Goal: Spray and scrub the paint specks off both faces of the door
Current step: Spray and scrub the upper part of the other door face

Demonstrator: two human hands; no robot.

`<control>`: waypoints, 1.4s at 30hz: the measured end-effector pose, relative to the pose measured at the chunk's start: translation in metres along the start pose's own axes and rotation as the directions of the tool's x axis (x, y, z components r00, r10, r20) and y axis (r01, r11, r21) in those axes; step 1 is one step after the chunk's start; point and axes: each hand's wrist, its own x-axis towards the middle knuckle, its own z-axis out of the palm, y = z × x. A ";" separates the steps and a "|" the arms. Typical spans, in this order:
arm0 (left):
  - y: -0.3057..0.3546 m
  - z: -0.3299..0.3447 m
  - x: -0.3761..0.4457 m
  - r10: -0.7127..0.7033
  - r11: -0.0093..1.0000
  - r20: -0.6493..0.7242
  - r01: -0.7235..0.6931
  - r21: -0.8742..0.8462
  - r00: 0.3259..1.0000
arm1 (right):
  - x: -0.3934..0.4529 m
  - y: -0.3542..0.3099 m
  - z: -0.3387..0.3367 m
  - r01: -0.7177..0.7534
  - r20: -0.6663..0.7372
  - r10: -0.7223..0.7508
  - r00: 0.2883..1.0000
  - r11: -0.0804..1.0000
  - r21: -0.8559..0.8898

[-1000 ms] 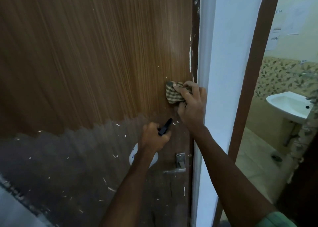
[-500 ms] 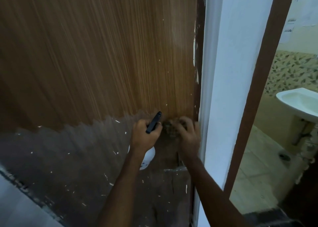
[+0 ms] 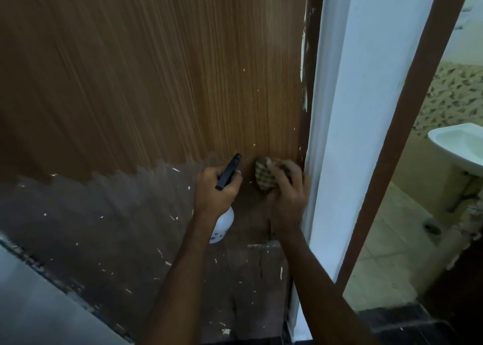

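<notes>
Left hand (image 3: 215, 188) clenched round spray bottle (image 3: 222, 225), black nozzle up; right hand (image 3: 286, 190) grasps checked cloth (image 3: 264, 173), pressing it on door (image 3: 156, 83) near frame-side edge; white paint specks (image 3: 173, 217) across darker lower panel; washbasin (image 3: 462, 146) beyond doorway

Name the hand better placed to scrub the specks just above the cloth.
Right. The right hand already presses the checked cloth against the door just below those specks; the left hand grips the spray bottle.
</notes>
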 end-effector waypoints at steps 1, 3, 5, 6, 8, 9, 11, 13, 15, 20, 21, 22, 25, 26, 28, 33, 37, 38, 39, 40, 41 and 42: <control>0.000 -0.001 0.000 0.001 1.000 -0.009 -0.001 0.005 1.000 | 0.015 -0.011 0.001 0.016 -0.020 -0.016 1.000 1.000 0.000; -0.003 -0.002 -0.002 -0.016 1.000 -0.038 0.016 0.002 0.999 | 0.032 -0.027 0.005 0.053 -0.041 -0.054 0.998 0.998 -0.022; -0.006 -0.005 -0.004 -0.021 1.000 -0.058 0.020 -0.004 0.998 | 0.026 -0.030 0.010 0.109 -0.047 -0.111 0.993 0.993 -0.045; -0.009 -0.006 -0.006 -0.025 1.000 -0.061 0.024 -0.004 0.998 | 0.015 -0.026 0.013 0.145 -0.031 -0.147 0.989 0.988 -0.061; -0.014 -0.009 -0.008 -0.044 0.999 -0.064 0.044 0.003 0.997 | -0.020 -0.017 0.017 0.216 0.068 -0.211 0.975 0.973 -0.078; -0.016 -0.010 -0.010 -0.056 0.998 -0.066 0.057 0.005 0.996 | -0.039 -0.014 0.018 0.229 0.138 -0.219 0.966 0.971 -0.065; -0.020 -0.016 -0.012 -0.075 0.997 -0.061 0.075 0.006 0.995 | -0.055 -0.015 0.018 0.211 0.215 -0.202 0.955 0.977 -0.019; -0.022 -0.024 -0.012 -0.085 0.996 -0.067 0.085 -0.002 0.994 | -0.032 -0.029 0.020 0.175 0.167 -0.174 0.970 0.985 0.011; -0.023 -0.032 -0.011 -0.097 0.995 -0.087 0.096 -0.017 0.992 | 0.011 -0.049 0.024 0.163 0.035 -0.164 0.986 0.987 0.006; -0.029 -0.046 -0.009 -0.066 0.998 -0.094 0.066 -0.006 0.993 | 0.024 -0.062 0.045 0.225 -0.076 -0.225 0.971 0.974 -0.015; -0.030 -0.050 -0.009 -0.066 0.998 -0.092 0.066 -0.011 0.994 | 0.001 -0.056 0.047 0.230 -0.008 -0.230 0.973 0.973 -0.016; -0.032 -0.051 -0.009 -0.071 0.997 -0.092 0.070 -0.012 0.993 | -0.024 -0.048 0.046 0.228 0.081 -0.226 0.971 0.973 -0.022; -0.030 -0.058 -0.012 -0.072 0.997 -0.098 0.070 -0.016 0.993 | -0.063 -0.040 0.043 0.223 0.262 -0.214 0.941 0.975 -0.006; -0.031 -0.061 -0.011 -0.071 0.997 -0.096 0.069 -0.016 0.993 | -0.055 -0.045 0.043 0.221 0.260 -0.215 0.941 0.975 0.009; -0.031 -0.066 -0.011 -0.077 0.997 -0.097 0.076 -0.020 0.992 | -0.024 -0.068 0.042 0.201 0.176 -0.201 0.964 0.979 0.020; -0.032 -0.079 -0.012 -0.057 0.998 -0.117 0.059 0.018 0.991 | 0.032 -0.112 0.060 0.132 -0.077 -0.129 0.989 0.991 0.033; -0.039 -0.091 -0.013 -0.064 0.997 -0.117 0.067 0.022 0.991 | -0.039 -0.089 0.064 0.231 0.130 -0.232 0.964 0.973 0.024; -0.039 -0.092 -0.012 -0.056 0.997 -0.115 0.061 0.041 0.992 | -0.056 -0.083 0.062 0.223 0.196 -0.225 0.954 0.974 0.031; -0.040 -0.095 -0.011 -0.050 0.997 -0.108 0.057 0.056 0.993 | -0.065 -0.081 0.060 0.208 0.236 -0.209 0.949 0.978 0.029; -0.041 -0.099 -0.011 -0.043 0.997 -0.100 0.050 0.067 0.994 | -0.064 -0.084 0.060 0.193 0.247 -0.194 0.949 0.981 0.030; -0.042 -0.103 -0.009 -0.040 0.996 -0.093 0.047 0.074 0.995 | -0.055 -0.093 0.061 0.175 0.235 -0.178 0.956 0.984 0.035; -0.045 -0.106 -0.008 -0.046 0.996 -0.090 0.053 0.075 0.995 | -0.041 -0.104 0.063 0.163 0.195 -0.167 0.966 0.986 0.038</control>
